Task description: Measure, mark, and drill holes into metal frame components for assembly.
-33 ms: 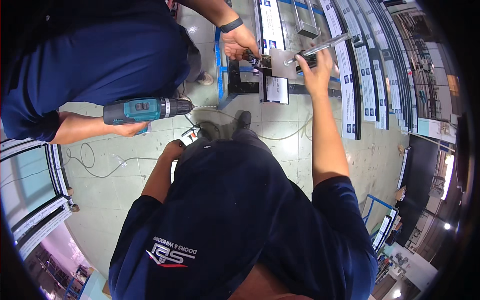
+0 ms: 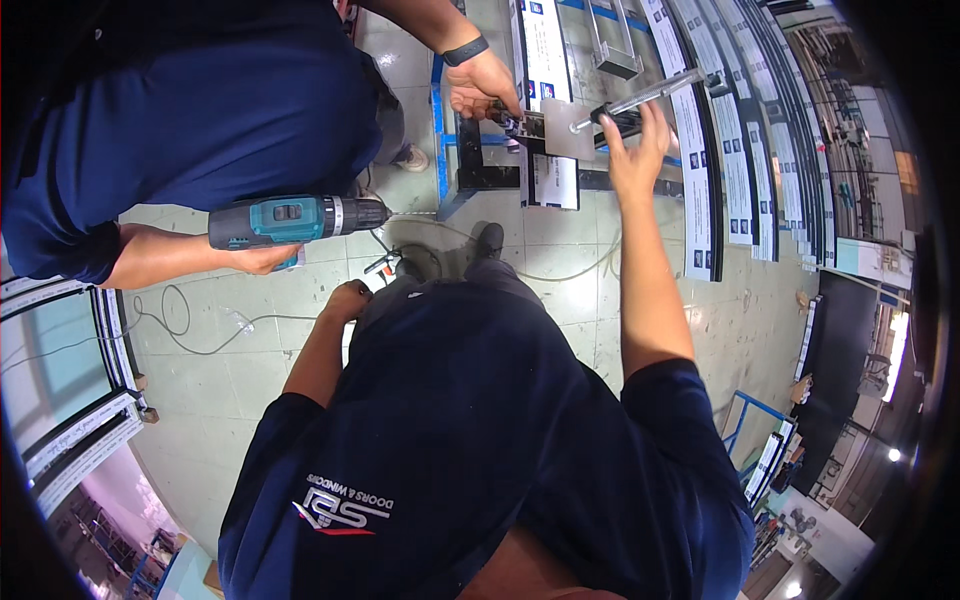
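Note:
My right hand [image 2: 640, 150] is closed round the dark body of a tool with a long silver bar [image 2: 650, 92]. The bar slants across a pale square plate [image 2: 570, 130], its near end over the plate. Left of the plate, a co-worker's hand [image 2: 485, 85] with a dark wristband grips a dark fitting [image 2: 512, 122] at the profile. My left hand [image 2: 348, 300] hangs low beside my thigh, fingers curled; what they hold, if anything, is hidden. The co-worker's other hand [image 2: 262, 258] holds a teal and black cordless drill [image 2: 285, 218], its bit pointing right.
Long profiles with white film [image 2: 690, 180] lie in rows at the right. A blue and black metal frame [image 2: 445, 150] stands ahead. Hoses and a cable [image 2: 190, 345] trail over the tiled floor [image 2: 220, 400]. A black tool with an orange-red part [image 2: 385, 266] is near my foot. Framed panels [image 2: 70, 360] stand left.

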